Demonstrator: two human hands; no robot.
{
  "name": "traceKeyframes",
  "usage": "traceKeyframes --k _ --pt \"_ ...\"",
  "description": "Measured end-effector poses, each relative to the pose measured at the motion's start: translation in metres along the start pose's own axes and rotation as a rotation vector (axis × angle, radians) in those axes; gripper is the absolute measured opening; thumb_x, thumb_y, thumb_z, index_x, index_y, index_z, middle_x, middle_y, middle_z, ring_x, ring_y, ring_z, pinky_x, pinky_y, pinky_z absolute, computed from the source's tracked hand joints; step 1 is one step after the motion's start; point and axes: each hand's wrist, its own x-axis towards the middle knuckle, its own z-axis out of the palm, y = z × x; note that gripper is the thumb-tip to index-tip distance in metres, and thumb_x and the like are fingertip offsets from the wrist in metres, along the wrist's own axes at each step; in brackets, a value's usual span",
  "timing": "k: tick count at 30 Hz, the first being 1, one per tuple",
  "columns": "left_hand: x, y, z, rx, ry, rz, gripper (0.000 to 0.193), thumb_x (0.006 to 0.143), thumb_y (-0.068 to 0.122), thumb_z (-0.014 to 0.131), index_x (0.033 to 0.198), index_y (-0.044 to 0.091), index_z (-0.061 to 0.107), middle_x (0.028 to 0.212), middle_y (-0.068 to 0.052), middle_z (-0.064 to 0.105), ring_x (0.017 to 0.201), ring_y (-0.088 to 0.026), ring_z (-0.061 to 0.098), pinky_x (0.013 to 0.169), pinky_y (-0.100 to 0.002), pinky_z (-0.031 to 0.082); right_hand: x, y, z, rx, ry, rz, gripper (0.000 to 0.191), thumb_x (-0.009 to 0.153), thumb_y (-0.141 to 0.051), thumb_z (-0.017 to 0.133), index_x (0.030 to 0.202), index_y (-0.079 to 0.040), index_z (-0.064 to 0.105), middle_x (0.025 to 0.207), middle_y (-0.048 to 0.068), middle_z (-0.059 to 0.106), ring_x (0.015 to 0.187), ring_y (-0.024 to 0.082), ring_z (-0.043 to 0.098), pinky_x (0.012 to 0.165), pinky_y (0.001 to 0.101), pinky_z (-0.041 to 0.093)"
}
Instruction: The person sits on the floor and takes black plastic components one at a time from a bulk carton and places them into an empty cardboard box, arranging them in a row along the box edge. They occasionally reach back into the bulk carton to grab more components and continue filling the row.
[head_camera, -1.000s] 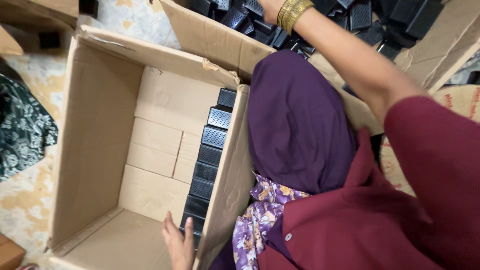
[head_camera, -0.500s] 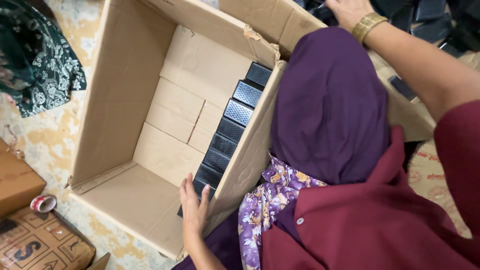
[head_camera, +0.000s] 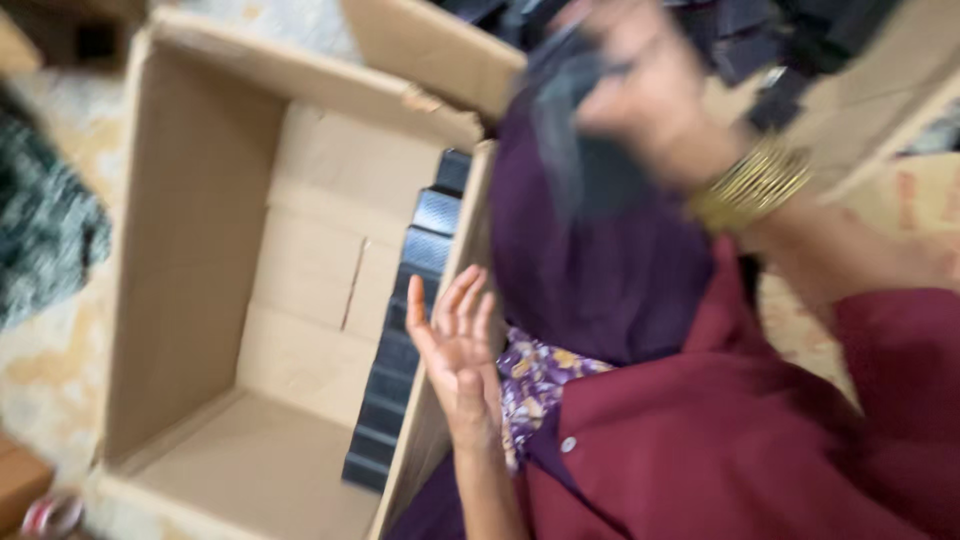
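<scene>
Against the near wall of the cardboard box (head_camera: 200, 250), the left hand (head_camera: 455, 345) has lifted off the floor and now waits open beside the row of black packs (head_camera: 410, 320). Above, the blurred right hand (head_camera: 640, 95) has risen from the far carton, its grip clamped on 1 dark pack (head_camera: 575, 120).
</scene>
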Motion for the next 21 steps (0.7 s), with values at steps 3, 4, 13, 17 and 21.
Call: traceKeyframes --k 3,4,13,17,21 --pt "-0.002 -0.023 0.035 -0.384 0.133 -0.218 0.095 0.078 0.055 0.079 0.154 0.017 0.037 0.149 -0.005 0.056 0.14 -0.024 0.053 0.116 -0.043 0.049 -0.015 -0.076 0.005 0.311 -0.325 -0.154 0.062 0.098 -0.031 0.07 0.146 0.002 0.049 0.138 0.023 0.051 0.132 0.035 0.051 0.115 0.041 0.041" --pt "-0.005 -0.029 0.037 -0.431 0.194 -0.307 0.093 0.082 0.054 0.079 0.156 0.015 0.039 0.142 -0.009 0.058 0.13 -0.028 0.056 0.107 -0.044 0.05 -0.016 -0.08 0.011 0.491 -0.396 -0.164 0.059 0.1 -0.031 0.068 0.145 0.003 0.05 0.129 0.021 0.053 0.125 0.033 0.053 0.111 0.0405 0.042" --pt "-0.071 -0.011 -0.077 -0.604 0.488 -0.324 0.075 0.094 0.045 0.077 0.158 0.017 0.049 0.125 -0.016 0.065 0.105 -0.029 0.069 0.079 -0.038 0.063 -0.039 0.236 0.042 -0.309 0.062 0.713 0.064 0.086 -0.036 0.08 0.126 0.006 0.051 0.118 0.029 0.06 0.108 0.045 0.061 0.091 0.0512 0.05" --pt "-0.095 0.006 -0.146 -0.448 0.515 -0.124 0.064 0.11 0.054 0.067 0.155 0.014 0.045 0.131 -0.02 0.063 0.098 -0.028 0.068 0.073 -0.031 0.062 -0.087 0.299 0.076 -0.325 0.121 0.806 0.101 0.073 -0.037 0.093 0.142 0.01 0.037 0.127 0.037 0.055 0.113 0.055 0.056 0.093 0.0561 0.047" --pt "-0.114 0.013 -0.202 -0.518 0.381 -0.077 0.06 0.116 0.058 0.054 0.153 0.013 0.044 0.13 -0.023 0.062 0.099 -0.036 0.071 0.068 -0.039 0.061 -0.087 0.309 0.087 -0.25 0.204 0.898 0.072 0.091 -0.038 0.086 0.141 -0.001 0.049 0.134 0.024 0.063 0.125 0.042 0.061 0.105 0.0471 0.051"
